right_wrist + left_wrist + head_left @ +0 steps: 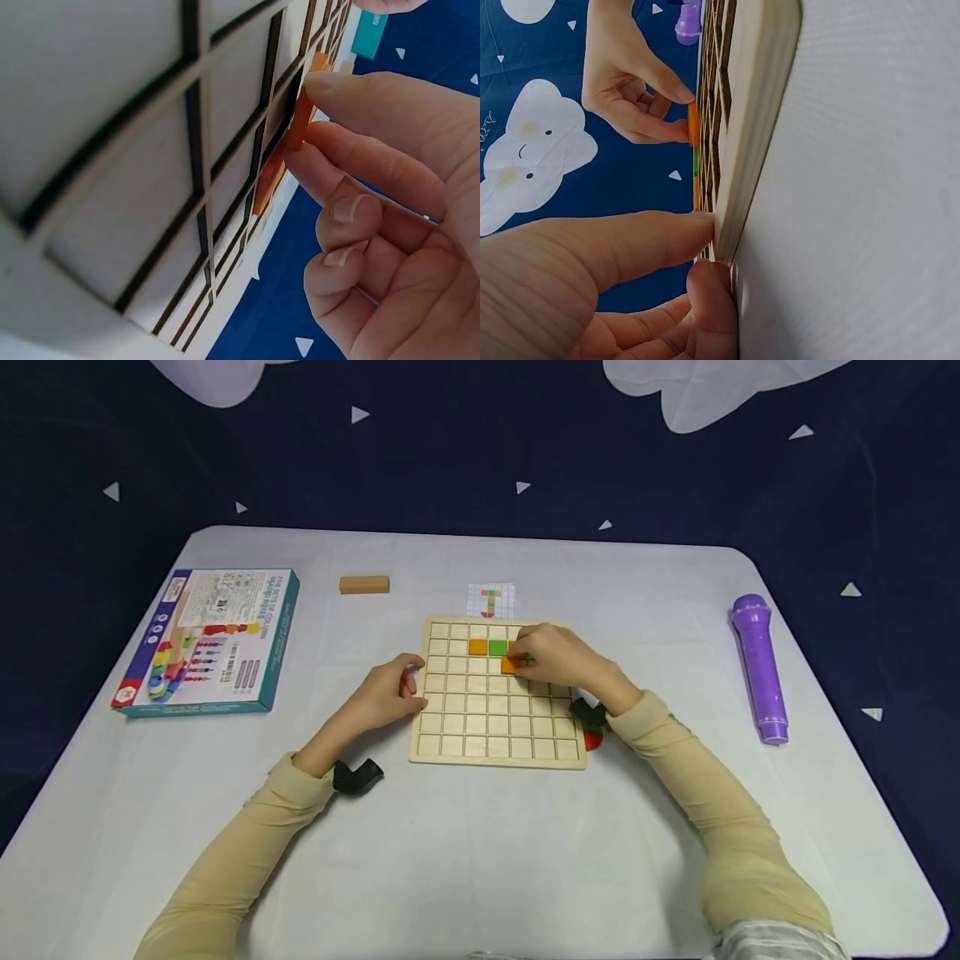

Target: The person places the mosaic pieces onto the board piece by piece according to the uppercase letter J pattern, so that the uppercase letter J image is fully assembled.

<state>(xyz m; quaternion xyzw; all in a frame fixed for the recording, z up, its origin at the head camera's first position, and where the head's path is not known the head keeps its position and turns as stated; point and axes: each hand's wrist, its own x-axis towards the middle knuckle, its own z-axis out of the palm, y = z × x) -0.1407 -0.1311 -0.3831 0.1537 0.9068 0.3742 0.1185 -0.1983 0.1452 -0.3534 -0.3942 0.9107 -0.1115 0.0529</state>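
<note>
My right hand (553, 653) pinches an orange square tile (509, 666) between thumb and finger, over the upper right part of a wooden grid board (498, 766). In the right wrist view this tile (301, 112) stands tilted against the grid, with the other fingers curled below. On the board lie an orange tile (477, 647) and a green tile (498, 647) side by side. A further orange piece beyond them is mostly hidden by the fingers. At the board's left edge my left hand (381, 695) rests thumb and forefinger, spread apart, against the wood (754, 150).
Behind the board lies a small pattern card (491, 600). A wooden block (364, 585) and a toy box (206, 639) are to the left; a purple microphone-shaped thing (761, 668) lies at the right. A red piece (593, 741) shows partly under the right wrist.
</note>
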